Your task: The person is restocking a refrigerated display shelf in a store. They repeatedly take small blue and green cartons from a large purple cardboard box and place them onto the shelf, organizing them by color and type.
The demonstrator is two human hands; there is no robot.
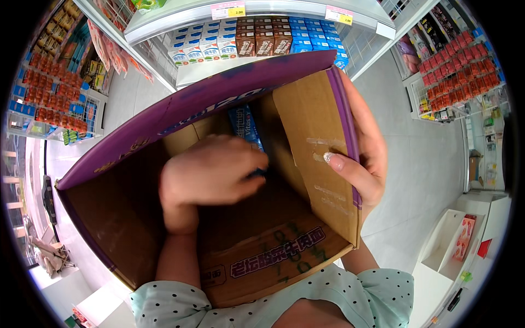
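Observation:
A large purple and brown cardboard box (328, 156) lies open towards me in front of my chest. My right hand (365, 164) grips its right side wall, thumb on the inner face and fingers outside. My left hand (213, 170) reaches into the box, blurred, with its fingers curled around something small and dark blue that I cannot make out. Just beyond those fingers, a blue drink carton (246, 125) with printed lettering shows inside. The deeper left part of the box is in shadow.
Ahead stands a shelf (197, 76) with rows of white milk cartons (209, 47), brown drink cartons (264, 41) and blue drink cartons (316, 35). Racks of packaged snacks (53, 90) flank it left and right. A white counter (430, 266) with compartments is at the lower right.

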